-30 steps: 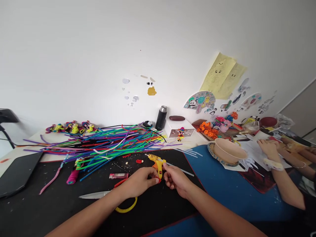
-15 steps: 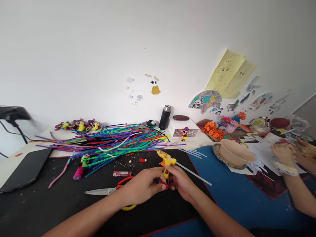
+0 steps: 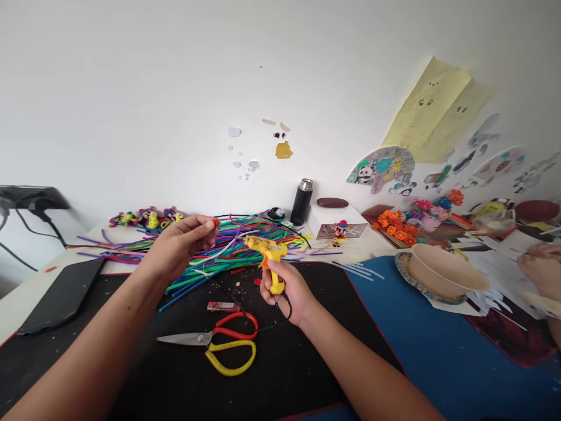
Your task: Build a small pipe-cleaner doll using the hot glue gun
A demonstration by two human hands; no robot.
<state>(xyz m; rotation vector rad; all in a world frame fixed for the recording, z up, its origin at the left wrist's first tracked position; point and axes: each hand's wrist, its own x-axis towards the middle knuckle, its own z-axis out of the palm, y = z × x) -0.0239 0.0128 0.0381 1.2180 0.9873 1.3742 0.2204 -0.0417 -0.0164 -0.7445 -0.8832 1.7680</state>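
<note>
Raised over the colored pipe cleaners (image 3: 228,248), my left hand (image 3: 186,242) pinches a small red piece (image 3: 215,222) between thumb and fingertips. My right hand (image 3: 287,286) is wrapped round the handle of a yellow glue gun (image 3: 270,250), whose nozzle points left toward my left hand, a short gap apart. The gun's black cord hangs beside my right wrist. Below lie scissors (image 3: 213,340) with one red and one yellow handle, on the black mat (image 3: 184,386). A pink lighter (image 3: 222,306) lies just above them.
A black phone (image 3: 63,295) lies at the left. Behind stand a black bottle (image 3: 302,202), a white box (image 3: 315,219) and a small figure (image 3: 339,233). At the right are a beige bowl (image 3: 451,272), orange flowers (image 3: 397,227) and another person's hand (image 3: 543,269).
My left hand has moved up and left, away from my right hand, with the red piece. My right hand has raised the glue gun slightly leftward. The scissors are now uncovered, and the view has shifted.
</note>
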